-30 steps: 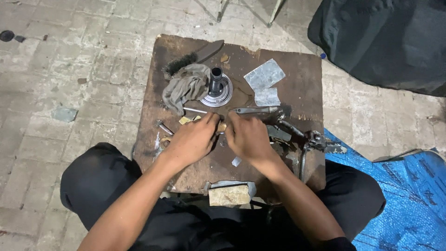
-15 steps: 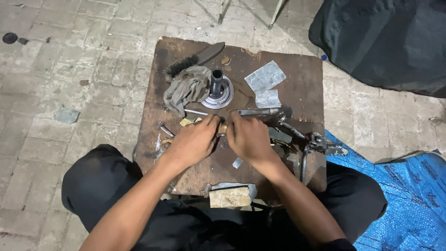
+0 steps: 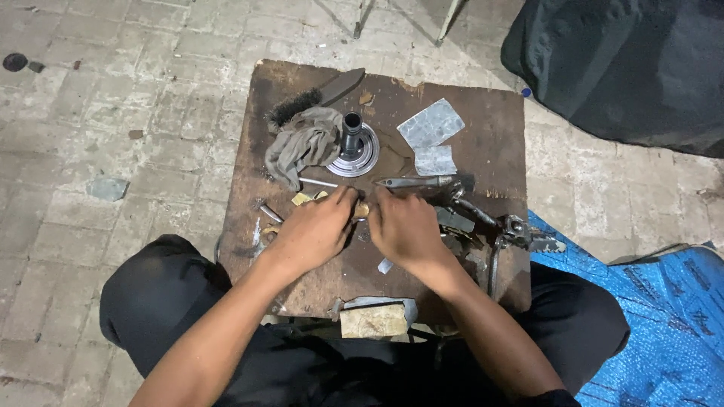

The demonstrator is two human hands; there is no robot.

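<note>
My left hand [image 3: 315,228] and my right hand [image 3: 403,226] meet over the middle of a worn brown wooden board [image 3: 498,143] on the ground. Both pinch a small tan, cylinder-like piece [image 3: 362,209] between their fingertips; most of it is hidden by the fingers. Just beyond the hands stands a round metal flanged part with a dark upright shaft [image 3: 353,143], beside a crumpled grey rag [image 3: 305,145].
A wire brush [image 3: 313,96] lies at the board's far left, two pieces of grey sandpaper [image 3: 431,125] at the far right. Metal tools and a clamp-like assembly [image 3: 490,222] crowd the right side. A pale block [image 3: 371,320] sits at the near edge. Blue tarp [image 3: 664,301] lies right.
Both hands stay together on the small piece with only slight finger shifts. Nothing on the board has moved.
</note>
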